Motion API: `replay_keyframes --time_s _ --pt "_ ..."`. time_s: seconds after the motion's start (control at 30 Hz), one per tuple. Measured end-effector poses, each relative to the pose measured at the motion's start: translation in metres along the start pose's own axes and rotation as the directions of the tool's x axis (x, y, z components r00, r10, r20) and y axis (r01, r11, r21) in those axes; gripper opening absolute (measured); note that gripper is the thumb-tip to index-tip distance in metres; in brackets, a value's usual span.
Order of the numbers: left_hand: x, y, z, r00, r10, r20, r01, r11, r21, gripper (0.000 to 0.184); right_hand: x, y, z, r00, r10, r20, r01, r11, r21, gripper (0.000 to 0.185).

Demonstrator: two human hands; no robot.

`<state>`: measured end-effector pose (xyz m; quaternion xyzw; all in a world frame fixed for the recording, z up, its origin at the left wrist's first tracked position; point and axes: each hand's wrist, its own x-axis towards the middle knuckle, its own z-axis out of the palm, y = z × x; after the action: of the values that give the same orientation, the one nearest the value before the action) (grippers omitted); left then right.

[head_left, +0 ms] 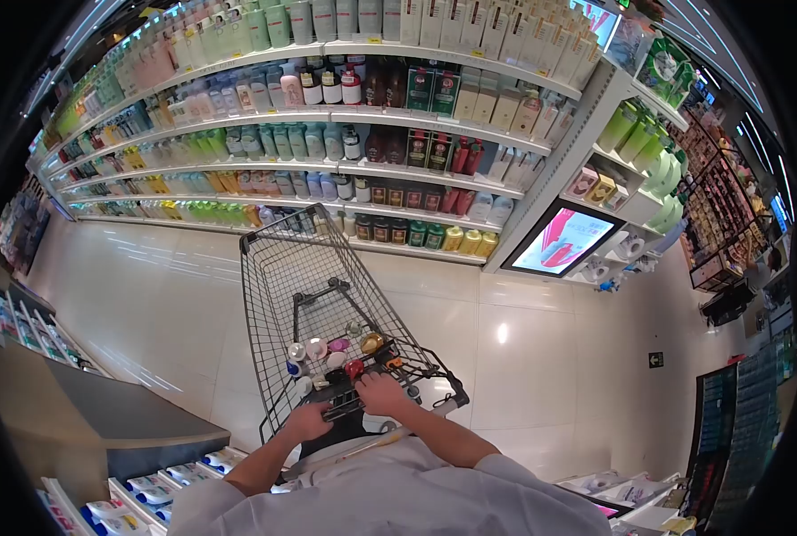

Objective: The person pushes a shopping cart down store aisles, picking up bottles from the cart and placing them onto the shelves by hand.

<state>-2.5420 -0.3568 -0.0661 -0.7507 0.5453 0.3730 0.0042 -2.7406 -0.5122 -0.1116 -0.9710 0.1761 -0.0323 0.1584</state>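
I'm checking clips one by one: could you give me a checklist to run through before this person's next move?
1. Left hand at the near end of the shopping cart: ok.
2. Right hand at that same end: ok.
3. Exact hold of each hand: cannot tell at this size.
4. Containers inside the cart: ok, grouped toward the hands.
5. Full view of the cart's near end: not ok; the hands hide part.
6. Gap between cart and lowest shelf: cannot tell; the cart's front overlaps it in view.
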Motion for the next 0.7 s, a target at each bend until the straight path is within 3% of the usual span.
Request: replay_keyframes --time_s 0.17,0.4,0.7 --pt "0.009 -0.036 -0.014 0.994 -0.091 -0.066 0.085 0.993 -0.078 0.048 0.065 0.003 0.011 0.991 -0.044 0.129 0.045 0.999 -0.006 0.031" --pt "0.029 -0.088 -0.061 0.978 -0.169 -0.126 0.150 0.978 -0.147 0.048 0.169 -0.011 -0.006 0.941 -0.022 0.338 0.038 0.999 -0.038 0.017" --pt "0.064 -0.191 -0.117 0.959 -0.228 -0.168 0.195 0.961 -0.194 0.053 0.307 -0.031 0.005 0.903 -0.077 0.422 0.118 0.990 -0.072 0.019"
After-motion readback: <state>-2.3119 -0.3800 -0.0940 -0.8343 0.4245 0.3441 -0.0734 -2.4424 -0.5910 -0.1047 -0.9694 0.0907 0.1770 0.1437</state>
